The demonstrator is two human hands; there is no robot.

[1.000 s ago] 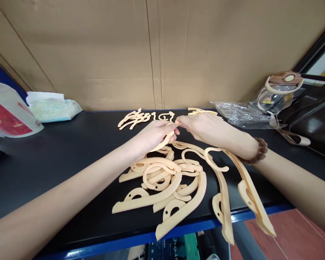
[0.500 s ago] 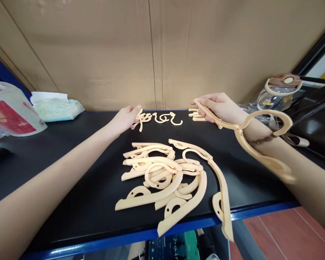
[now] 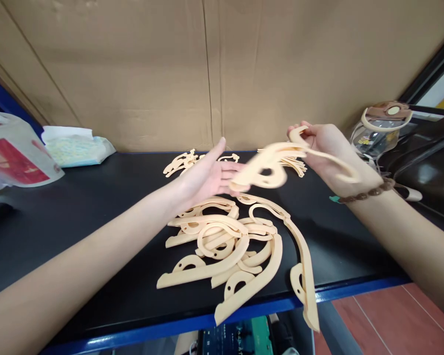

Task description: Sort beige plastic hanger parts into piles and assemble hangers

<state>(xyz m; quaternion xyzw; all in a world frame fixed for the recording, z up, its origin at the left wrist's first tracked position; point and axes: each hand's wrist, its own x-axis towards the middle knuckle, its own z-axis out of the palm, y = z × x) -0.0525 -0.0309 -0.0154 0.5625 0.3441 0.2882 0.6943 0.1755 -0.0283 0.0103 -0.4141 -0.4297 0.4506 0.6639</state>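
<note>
My right hand (image 3: 323,143) is closed on a beige folding clothes hanger (image 3: 277,177), raised above the table and blurred by motion. My left hand (image 3: 212,177) has its thumb up and fingers stretched out at the hanger's left end; whether they touch it I cannot tell. Below both hands lies a pile of similar beige hangers (image 3: 225,266), overlapping one another, with one hanger (image 3: 307,276) reaching over the front edge. Behind my left hand are small loose beige pieces (image 3: 181,162), partly covered by it. More slim beige pieces (image 3: 294,165) lie in a bundle behind the held hanger.
The black table (image 3: 107,197) has a blue front edge (image 3: 340,293) and a cardboard wall (image 3: 151,74) behind. A tissue pack (image 3: 77,148) and a white and red plastic container (image 3: 18,150) stand left. A clear bottle (image 3: 379,133) and a black bag (image 3: 429,158) are at right.
My left hand has left the small pieces at the back and moved right to the hanger, its fingers opening. The hanger in my right hand has turned, one arm now pointing left.
</note>
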